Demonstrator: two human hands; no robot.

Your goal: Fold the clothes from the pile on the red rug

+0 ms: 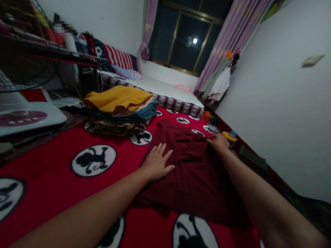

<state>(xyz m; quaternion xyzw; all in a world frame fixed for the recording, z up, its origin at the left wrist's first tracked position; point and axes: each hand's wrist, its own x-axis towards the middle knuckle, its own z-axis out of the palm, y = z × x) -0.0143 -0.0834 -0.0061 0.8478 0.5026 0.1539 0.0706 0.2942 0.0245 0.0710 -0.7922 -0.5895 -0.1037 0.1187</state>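
A dark maroon garment (191,172), perhaps a shirt, lies spread on a red blanket (51,151) printed with black monkey figures in white circles. My left hand (157,163) rests flat on the garment's left part, fingers spread. At its upper right edge my right hand (218,143) pinches the cloth between closed fingers, pulling wrinkles across the middle. Beyond my left hand stands a stack of folded clothes (121,100), with mustard yellow on top, teal below and a brown patterned piece at the bottom.
An electric fan (28,113) stands at the left beside a cluttered shelf (74,51). A bed (160,84) lies along the window at the back. By the right wall are a yellow and blue item (229,136) and hanging clothes (219,82).
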